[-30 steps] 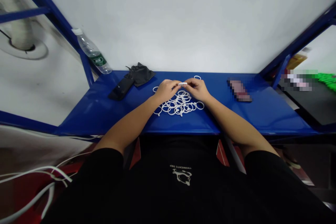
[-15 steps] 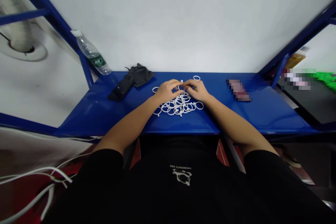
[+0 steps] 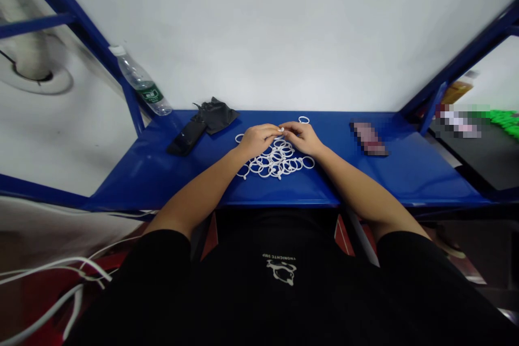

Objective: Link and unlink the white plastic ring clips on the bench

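Observation:
Between the fingertips of both hands is a white ring (image 3: 281,130) with a small knob; most of it is hidden by the fingers. My left hand (image 3: 258,139) is closed in a pinch on it from the left. From the right, my right hand (image 3: 303,138) pinches the same ring, thumb and forefinger together. Just below the hands lies a loose pile of white rings (image 3: 275,162), several of them with small knobs, overlapping on the blue table (image 3: 284,192). A lone white ring (image 3: 304,117) lies behind my right hand.
Left of the hands are a black phone (image 3: 187,138) and a crumpled black bag (image 3: 217,115). A clear plastic bottle (image 3: 141,82) with a green label stands at the back left corner. A blurred-out phone-like object (image 3: 368,139) lies on the right. Blue frame bars (image 3: 432,109) flank the table.
The fingers of both hands have drawn closer together. The knob of the held ring has come down from above the fingertips to between them. The pile looks the same.

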`<state>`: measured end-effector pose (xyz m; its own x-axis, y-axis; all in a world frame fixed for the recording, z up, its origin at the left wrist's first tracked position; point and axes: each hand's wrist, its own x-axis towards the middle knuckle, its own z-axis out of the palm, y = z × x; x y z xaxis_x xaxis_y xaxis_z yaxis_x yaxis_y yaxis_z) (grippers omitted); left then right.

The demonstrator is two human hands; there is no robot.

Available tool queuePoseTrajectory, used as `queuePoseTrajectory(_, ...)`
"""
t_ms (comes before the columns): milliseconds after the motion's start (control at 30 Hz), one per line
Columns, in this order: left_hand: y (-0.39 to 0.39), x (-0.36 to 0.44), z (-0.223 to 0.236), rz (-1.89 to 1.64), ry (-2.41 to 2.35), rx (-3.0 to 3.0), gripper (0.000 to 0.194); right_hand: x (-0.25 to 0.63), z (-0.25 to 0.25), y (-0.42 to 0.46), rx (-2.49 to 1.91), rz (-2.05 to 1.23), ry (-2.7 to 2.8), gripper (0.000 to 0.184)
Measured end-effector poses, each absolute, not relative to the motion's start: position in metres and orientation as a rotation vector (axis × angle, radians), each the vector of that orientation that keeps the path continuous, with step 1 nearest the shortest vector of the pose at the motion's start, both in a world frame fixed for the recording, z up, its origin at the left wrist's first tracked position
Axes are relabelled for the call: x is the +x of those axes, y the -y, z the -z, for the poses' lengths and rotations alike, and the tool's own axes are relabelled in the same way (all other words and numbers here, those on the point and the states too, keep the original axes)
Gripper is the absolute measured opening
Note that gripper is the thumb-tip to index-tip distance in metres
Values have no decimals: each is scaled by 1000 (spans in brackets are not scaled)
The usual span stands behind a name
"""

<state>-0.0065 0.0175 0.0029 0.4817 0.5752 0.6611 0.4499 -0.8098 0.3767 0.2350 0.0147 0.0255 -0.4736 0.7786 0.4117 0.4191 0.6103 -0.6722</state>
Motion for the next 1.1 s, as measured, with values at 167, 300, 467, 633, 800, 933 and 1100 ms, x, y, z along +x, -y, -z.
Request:
queuePoseTrajectory(167,-19,-7,-1,-1189,-851,2631,25,234,-28,-12,-936,-621,2097,37)
queuePoseTrajectory(300,-17,-5,0,-1142,-849,2679,24,233,-29,-12,-1021,-549,2069,29)
queuePoseTrajectory(467,-16,-3,1,-1125,-796,2754,25,234,-25,-15,-1008,-552,2031,20)
queuePoseTrajectory(633,-23,-8,4,-1360,-783,2722,29,231,-21,-16,-875,-594,2045,19)
queuePoseTrajectory(800,-23,-8,4,-1362,-849,2698,24,229,-20,-16,-848,-582,2054,24)
queuePoseTrajectory(933,-17,-5,1,-1283,-837,2713,22,232,-19,-18,-886,-528,2063,20)
queuePoseTrajectory(1100,-12,-4,0,-1146,-852,2737,26,234,-18,-21,-935,-524,2041,15)
